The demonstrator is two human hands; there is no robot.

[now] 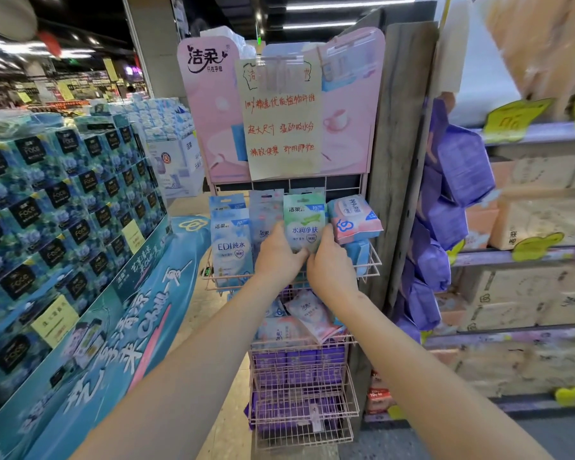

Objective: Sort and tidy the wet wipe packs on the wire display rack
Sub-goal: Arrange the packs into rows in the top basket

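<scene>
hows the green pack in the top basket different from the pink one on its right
Colour: the green pack is green and white, the pink pack pink with a blue corner. Pose: the green pack stands upright facing out; the pink pack lies tilted over a blue pack. Grip: the left hand and right hand hold the green pack's lower part; neither holds the pink pack. Both are in the top wire basket.

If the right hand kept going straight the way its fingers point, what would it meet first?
The right hand grips the green pack, so that comes first; behind it probably the wire rack back, though depth is unclear.
</scene>
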